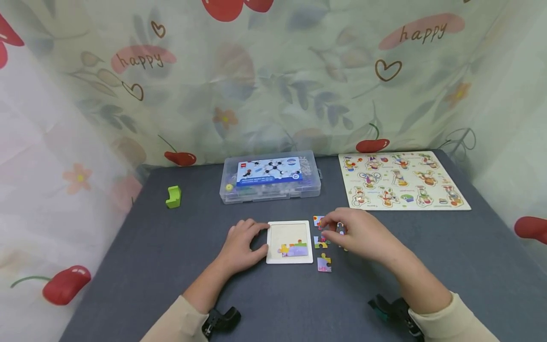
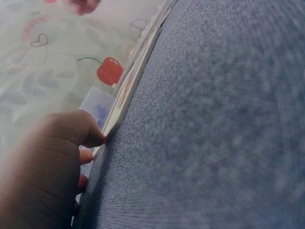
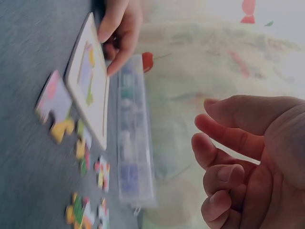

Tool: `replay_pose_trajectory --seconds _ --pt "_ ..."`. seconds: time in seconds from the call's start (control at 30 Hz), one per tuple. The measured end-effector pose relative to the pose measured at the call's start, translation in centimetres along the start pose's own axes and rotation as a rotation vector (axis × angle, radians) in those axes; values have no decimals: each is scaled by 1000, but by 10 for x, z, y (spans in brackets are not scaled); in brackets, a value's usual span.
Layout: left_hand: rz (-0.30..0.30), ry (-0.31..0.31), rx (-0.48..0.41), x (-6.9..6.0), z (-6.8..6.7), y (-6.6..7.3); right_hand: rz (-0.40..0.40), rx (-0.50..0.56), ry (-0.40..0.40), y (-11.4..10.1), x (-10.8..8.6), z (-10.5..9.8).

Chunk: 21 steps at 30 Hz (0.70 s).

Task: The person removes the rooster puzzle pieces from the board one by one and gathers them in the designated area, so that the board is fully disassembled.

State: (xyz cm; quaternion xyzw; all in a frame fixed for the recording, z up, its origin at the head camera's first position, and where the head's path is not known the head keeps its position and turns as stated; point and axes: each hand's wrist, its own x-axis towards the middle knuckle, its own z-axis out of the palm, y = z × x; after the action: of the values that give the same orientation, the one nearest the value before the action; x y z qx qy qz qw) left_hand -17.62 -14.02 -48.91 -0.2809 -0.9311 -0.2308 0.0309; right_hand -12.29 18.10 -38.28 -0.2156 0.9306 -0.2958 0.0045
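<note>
A square white puzzle tray (image 1: 289,229) lies in the middle of the table, with joined purple and yellow jigsaw pieces (image 1: 297,249) in its lower part. My left hand (image 1: 243,247) touches the tray's left edge with thumb and index finger; in the left wrist view the thumb (image 2: 90,131) is against the rim. Right of the tray lie several loose pieces, among them a purple-and-yellow jigsaw piece (image 1: 324,264) nearest me. Above the farther ones hovers my right hand (image 1: 359,232), fingers loosely bent. In the right wrist view nothing shows between its thumb and fingertips.
Behind the tray stands a clear plastic case (image 1: 269,192) with a blue label. A large picture board (image 1: 403,183) lies at the back right. At the back left sits a small green block (image 1: 173,197). A printed curtain (image 1: 265,109) hangs behind the table.
</note>
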Motion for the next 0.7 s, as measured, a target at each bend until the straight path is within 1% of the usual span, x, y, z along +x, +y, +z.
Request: replay_pose_trajectory --seconds 0.17,0.23,0.33,0.4,0.53,0.63,0.7 --pt "0 6 8 0 1 -1 -34 8 4 -17 14 9" --pt "-1 8 12 0 1 -2 -46 4 -9 -24 19 17" --pt "0 8 17 0 0 -1 -61 -13 -50 -30 24 31" --pt "4 13 19 0 0 0 -66 -26 -82 -30 27 42" --pt "18 28 16 0 0 0 -29 -52 -131 -26 32 64" --pt "18 25 17 0 0 -1 7 -91 -143 -22 35 77" --pt "15 18 19 0 1 -1 11 -112 -141 -20 35 83"
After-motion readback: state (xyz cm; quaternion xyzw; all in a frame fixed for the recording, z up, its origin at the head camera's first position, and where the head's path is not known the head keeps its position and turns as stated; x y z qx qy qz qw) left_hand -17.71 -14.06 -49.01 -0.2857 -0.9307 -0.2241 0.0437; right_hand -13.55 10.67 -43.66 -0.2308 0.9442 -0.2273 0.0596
